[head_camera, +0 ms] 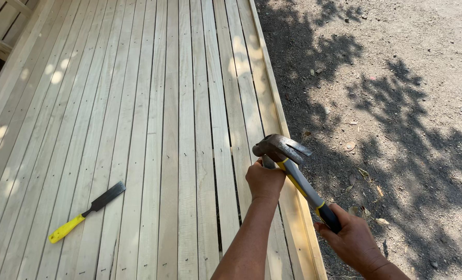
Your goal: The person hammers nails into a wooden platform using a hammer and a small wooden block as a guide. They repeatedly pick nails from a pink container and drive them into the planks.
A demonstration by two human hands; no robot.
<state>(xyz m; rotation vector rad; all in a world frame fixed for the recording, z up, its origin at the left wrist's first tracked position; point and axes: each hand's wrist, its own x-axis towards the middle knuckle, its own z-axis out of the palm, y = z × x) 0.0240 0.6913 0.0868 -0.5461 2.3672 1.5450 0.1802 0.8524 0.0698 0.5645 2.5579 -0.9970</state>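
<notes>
My right hand (pixel 351 237) grips the black end of a claw hammer (pixel 289 159) with a grey and yellow handle. The steel head is raised just above my left hand (pixel 264 180). That hand is closed in a fist on the pale wooden planks (pixel 163 129) near the deck's right edge, with its fingers pinched together; whatever it holds is hidden. A chisel (pixel 87 212) with a yellow handle and a dark flat blade lies on the boards at the lower left, far from both hands.
The plank surface ends at a raised edge board (pixel 280 119) on the right. Beyond it is bare dirt ground (pixel 397 93) with stones, dry leaves and tree shadows. A wooden frame (pixel 2 26) shows at the top left corner.
</notes>
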